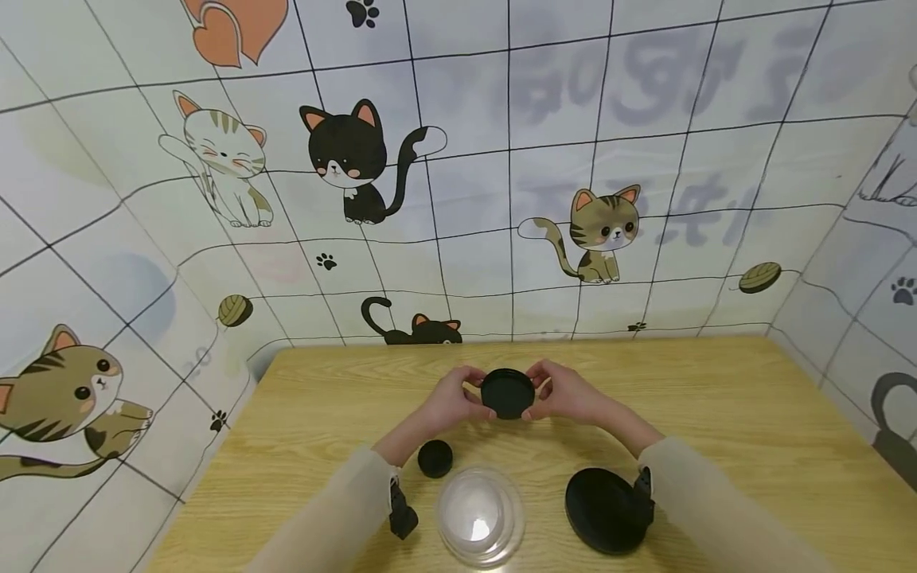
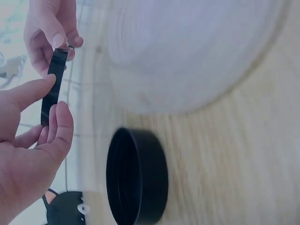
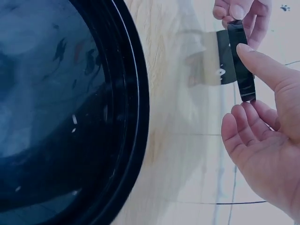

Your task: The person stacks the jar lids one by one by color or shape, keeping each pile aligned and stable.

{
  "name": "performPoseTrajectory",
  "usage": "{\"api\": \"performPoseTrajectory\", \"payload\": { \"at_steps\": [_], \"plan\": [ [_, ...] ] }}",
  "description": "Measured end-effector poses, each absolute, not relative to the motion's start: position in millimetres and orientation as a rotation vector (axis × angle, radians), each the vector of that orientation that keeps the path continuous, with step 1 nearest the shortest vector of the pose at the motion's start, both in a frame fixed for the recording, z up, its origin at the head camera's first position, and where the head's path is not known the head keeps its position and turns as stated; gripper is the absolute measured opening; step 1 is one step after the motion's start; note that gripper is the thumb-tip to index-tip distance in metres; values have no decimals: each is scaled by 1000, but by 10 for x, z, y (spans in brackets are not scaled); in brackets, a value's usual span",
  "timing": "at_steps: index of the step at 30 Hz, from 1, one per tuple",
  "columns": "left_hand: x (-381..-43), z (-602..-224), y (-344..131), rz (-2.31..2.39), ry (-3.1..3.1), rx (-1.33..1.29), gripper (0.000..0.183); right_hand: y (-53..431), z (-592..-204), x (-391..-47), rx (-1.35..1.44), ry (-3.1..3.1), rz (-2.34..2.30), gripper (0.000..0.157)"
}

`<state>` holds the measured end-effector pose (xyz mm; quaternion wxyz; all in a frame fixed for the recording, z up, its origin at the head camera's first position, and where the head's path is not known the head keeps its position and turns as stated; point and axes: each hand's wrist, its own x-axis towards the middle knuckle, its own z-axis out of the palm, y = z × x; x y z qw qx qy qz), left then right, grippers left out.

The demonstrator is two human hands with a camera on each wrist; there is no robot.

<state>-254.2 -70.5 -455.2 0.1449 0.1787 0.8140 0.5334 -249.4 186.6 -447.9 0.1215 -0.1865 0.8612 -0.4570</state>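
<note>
A round, shallow black lid [image 1: 508, 395] is held up over the far part of the table, between both hands. My left hand [image 1: 458, 396] pinches its left edge with thumb and fingers, and my right hand [image 1: 566, 392] grips the right edge the same way. From the left wrist the lid [image 2: 55, 86] shows edge-on as a narrow black band. Nearer my body lie a small black round cap [image 1: 435, 459], a clear round plastic container [image 1: 470, 509] and a larger black round dish [image 1: 604, 509]. In the left wrist view the cap [image 2: 153, 178] shows a hollow side.
The wooden table [image 1: 723, 446] meets a wall [image 1: 473, 199] covered with cat drawings and grid lines. A wrist camera [image 1: 403, 513] hangs beside the clear container; the other wrist camera [image 1: 642, 497] overlaps the larger dish in the head view.
</note>
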Motion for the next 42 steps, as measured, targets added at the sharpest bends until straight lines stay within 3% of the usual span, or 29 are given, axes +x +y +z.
{"api": "performPoseTrajectory", "payload": {
  "at_steps": [22,42],
  "plan": [
    [-1799,-4294,-430,1809,2201,528,67,2212,-4146,-1808,-658,2563,-1369,61],
    [-1352,-4285,-78,1791,2053,517,64,2622,-4166,-1263,-660,2472,-1425,69]
  ]
}}
